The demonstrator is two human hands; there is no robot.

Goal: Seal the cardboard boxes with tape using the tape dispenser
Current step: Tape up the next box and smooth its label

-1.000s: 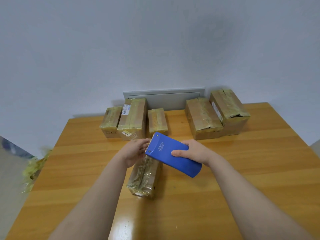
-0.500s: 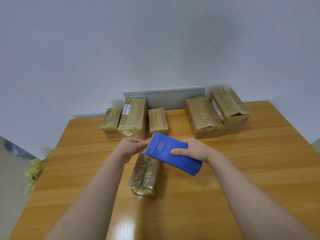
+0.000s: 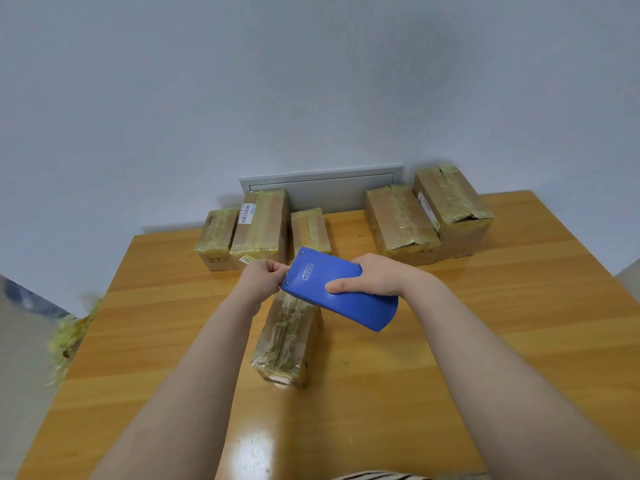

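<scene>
Blue tape dispenser held above a taped box on the desk.
Right hand grips its body; left hand pinches its front edge.

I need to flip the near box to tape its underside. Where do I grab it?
Take the box by its two long sides, near half, from above. It lies flat, narrow, lengthways toward you; the dispenser, right hand and left hand hover over its far end.

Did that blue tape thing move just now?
No; the tape dispenser stays over the far end of the near box, as before.
</scene>
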